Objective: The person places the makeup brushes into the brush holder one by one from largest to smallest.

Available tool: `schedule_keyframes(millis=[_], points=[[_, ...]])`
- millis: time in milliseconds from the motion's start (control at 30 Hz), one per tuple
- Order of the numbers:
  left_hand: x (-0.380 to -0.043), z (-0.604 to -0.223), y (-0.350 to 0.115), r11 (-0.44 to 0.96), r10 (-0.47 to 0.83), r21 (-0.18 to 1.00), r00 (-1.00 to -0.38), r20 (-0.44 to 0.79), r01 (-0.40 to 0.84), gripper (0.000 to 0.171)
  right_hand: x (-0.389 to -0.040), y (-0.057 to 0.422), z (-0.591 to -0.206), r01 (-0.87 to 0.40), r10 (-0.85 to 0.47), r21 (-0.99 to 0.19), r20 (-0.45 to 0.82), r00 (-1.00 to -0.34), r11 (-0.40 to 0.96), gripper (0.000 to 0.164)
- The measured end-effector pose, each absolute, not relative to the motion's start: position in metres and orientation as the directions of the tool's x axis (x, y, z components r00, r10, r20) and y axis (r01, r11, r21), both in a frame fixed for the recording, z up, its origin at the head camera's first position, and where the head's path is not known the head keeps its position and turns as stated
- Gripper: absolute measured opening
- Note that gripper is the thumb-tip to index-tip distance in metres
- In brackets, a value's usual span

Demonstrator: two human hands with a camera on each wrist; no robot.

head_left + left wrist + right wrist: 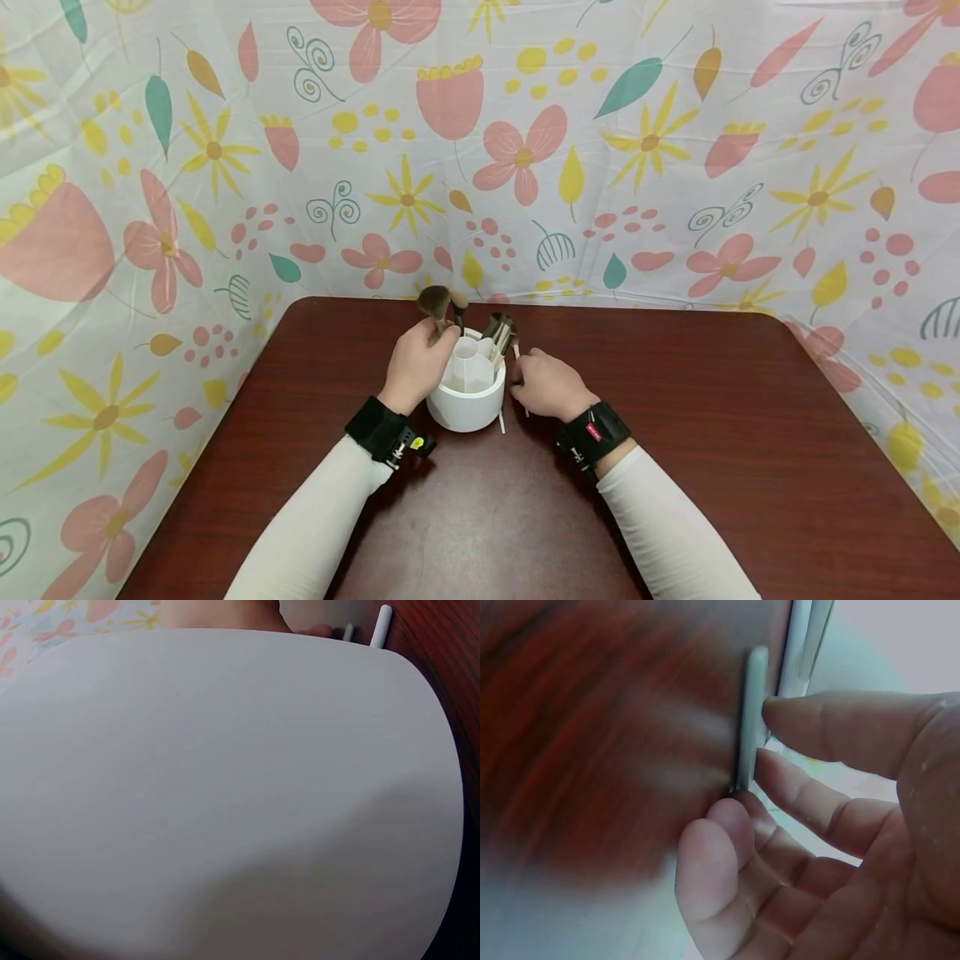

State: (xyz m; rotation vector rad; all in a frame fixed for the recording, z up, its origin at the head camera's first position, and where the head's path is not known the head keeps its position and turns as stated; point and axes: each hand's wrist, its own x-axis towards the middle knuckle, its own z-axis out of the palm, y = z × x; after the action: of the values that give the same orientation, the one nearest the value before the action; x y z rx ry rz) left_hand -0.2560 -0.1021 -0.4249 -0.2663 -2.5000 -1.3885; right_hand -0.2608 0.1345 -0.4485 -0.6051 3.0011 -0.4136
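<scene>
A white round makeup brush holder [465, 412] with inner compartments stands on the table. My left hand [420, 367] grips its left side, the thumb at the rim right by a large fluffy brush [433, 302]. The holder's wall [225, 765] fills most of the left wrist view and hides the left fingers. Just right of the holder, my right hand [551, 383] pinches a slim makeup brush [754, 712] with a pale handle between thumb and index finger. Its other fingers are curled.
Beside the first fluffy brush stands a smaller dark brush [459, 302]. Several brushes [498, 333] lean in the holder's right side. A white handle [502, 423] lies on the table along the holder's right. A flowered cloth [525, 167] hangs behind the brown table [712, 400].
</scene>
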Motion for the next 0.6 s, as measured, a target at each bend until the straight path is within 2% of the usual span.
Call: schedule_keyframes(millis=[167, 367, 600], points=[[-0.2557, -0.4243, -0.1015, 0.525, 0.027, 0.801, -0.947, 0.321, 0.287, 0.036, -0.2624, 0.1378, -0.4480, -0.296, -0.307, -0.243, -0.006, -0.952, 0.924, 0.016], [-0.2555, -0.4241, -0.1012, 0.528, 0.025, 0.798, -0.945, 0.326, 0.290, 0.037, -0.2645, 0.1387, -0.4501, -0.222, -0.233, -0.278, -0.007, -0.972, 0.935, 0.017], [-0.2541, -0.4224, -0.1010, 0.529, 0.023, 0.802, -0.949, 0.314, 0.278, 0.035, -0.2650, 0.1392, -0.4512, -0.224, -0.228, -0.258, 0.016, -0.974, 0.940, 0.015]])
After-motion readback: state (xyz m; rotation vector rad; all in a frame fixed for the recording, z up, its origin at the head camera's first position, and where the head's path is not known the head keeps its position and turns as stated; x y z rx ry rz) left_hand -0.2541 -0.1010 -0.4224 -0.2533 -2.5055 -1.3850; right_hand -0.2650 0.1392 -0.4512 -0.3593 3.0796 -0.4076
